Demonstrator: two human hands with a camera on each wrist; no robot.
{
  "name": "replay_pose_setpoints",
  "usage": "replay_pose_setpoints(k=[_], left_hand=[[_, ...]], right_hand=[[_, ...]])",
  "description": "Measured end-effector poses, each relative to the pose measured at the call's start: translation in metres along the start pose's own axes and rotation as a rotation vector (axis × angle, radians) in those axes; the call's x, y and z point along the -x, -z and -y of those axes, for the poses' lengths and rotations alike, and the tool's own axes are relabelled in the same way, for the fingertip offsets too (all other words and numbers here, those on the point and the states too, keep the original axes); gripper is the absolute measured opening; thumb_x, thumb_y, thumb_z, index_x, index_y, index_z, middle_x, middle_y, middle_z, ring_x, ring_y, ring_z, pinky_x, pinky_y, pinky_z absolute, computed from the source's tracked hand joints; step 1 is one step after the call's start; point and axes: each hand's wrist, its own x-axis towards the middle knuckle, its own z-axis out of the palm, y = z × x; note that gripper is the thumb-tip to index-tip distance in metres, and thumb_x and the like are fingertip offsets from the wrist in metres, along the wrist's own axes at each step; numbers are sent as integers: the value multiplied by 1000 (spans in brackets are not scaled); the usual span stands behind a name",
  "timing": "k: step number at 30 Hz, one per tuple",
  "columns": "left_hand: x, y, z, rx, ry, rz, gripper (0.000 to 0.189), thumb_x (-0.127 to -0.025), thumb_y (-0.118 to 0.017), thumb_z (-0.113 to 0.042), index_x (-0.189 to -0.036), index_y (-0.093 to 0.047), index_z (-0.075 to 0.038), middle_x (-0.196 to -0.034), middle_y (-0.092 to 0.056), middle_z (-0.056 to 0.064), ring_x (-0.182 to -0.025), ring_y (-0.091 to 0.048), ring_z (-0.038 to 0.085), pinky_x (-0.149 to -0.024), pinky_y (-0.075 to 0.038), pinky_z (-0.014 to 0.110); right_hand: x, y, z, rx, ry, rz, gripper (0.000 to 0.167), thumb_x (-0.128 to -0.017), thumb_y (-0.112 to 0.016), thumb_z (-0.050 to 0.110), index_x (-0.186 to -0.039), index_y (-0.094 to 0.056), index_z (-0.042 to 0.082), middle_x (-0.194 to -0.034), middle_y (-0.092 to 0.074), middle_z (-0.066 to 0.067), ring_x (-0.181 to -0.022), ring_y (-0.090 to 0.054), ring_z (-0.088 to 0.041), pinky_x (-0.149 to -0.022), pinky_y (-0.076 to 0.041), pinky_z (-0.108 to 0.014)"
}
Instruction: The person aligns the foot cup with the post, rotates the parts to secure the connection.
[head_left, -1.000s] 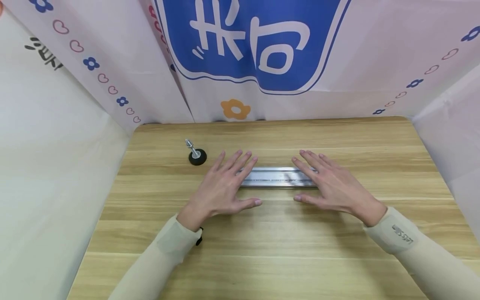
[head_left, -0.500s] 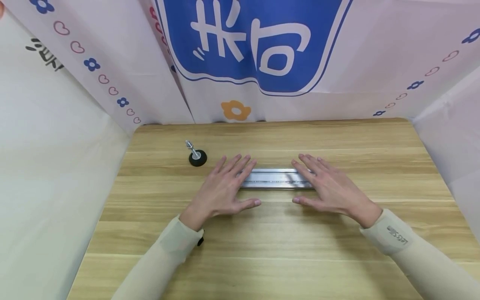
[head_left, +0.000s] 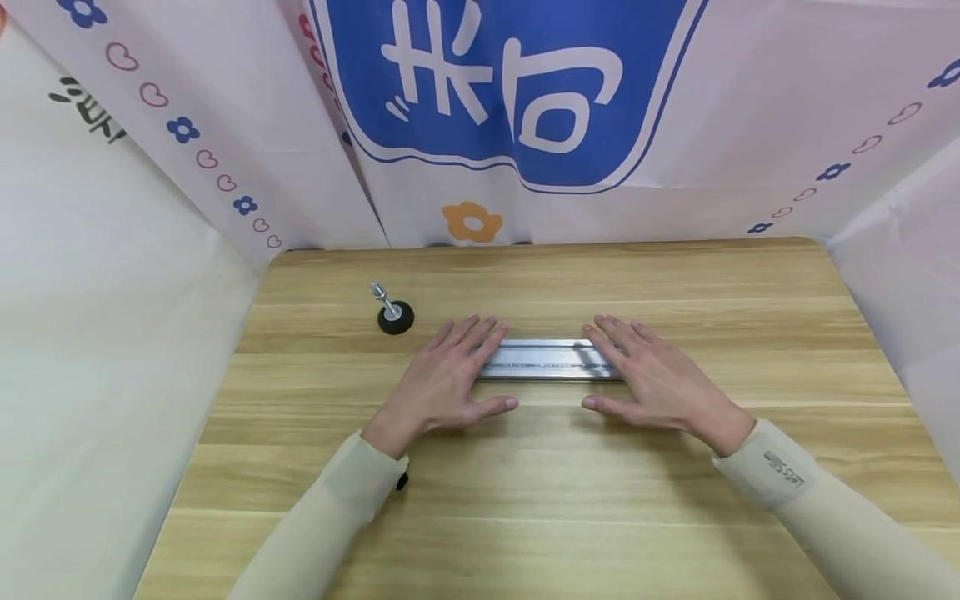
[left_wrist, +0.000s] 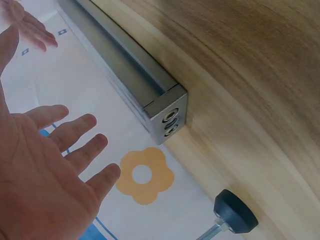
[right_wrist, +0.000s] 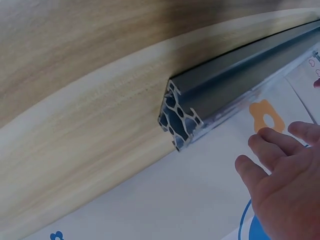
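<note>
A silver aluminium extrusion profile (head_left: 546, 359) lies lengthwise across the wooden table. Over its left part my left hand (head_left: 442, 379) is held flat with fingers spread. My right hand (head_left: 660, 379) is spread the same way over the right part. Both wrist views show a gap between the palms and the profile. In the left wrist view, the profile's left end carries a metal end plate (left_wrist: 169, 117) with screws in it. The right end (right_wrist: 177, 117) shows its bare hollow cross-section. Both ends are hidden under the hands in the head view.
Behind the left hand, a levelling foot (head_left: 395, 317) with a black round base and a threaded stud stands on the table (head_left: 525, 517). White printed cloth (head_left: 712, 167) hangs along the table's back edge and sides.
Both hands have drawn slightly toward the person, and the right hand has shifted a little to the left. The profile and the levelling foot have stayed in place.
</note>
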Motion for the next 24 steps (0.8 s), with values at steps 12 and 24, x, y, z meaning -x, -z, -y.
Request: replay_pose_setpoints(k=[12,24], left_hand=[[-6,-10,7,48,7,0,103,-91,-59,-76,-167,-29,-14,-171,-37,12,-158,-36,34,-131,-28,55],[-10,-15,9,80,37,28,99,-91,-70,-67,-166,-31,-15,-164,-47,12,-153,-44,35,-132,-27,54]], right_hand=[[-3,-9,-1,-46,-31,16,100,-95,-60,71,-165,-30,6,-169,-35,-23,-154,-39,-43,-127,-32,-60],[-11,-18,-2,-76,-49,-1,94,-94,-67,64,-162,-38,6,-162,-44,-28,-149,-43,-49,-124,-36,-64]])
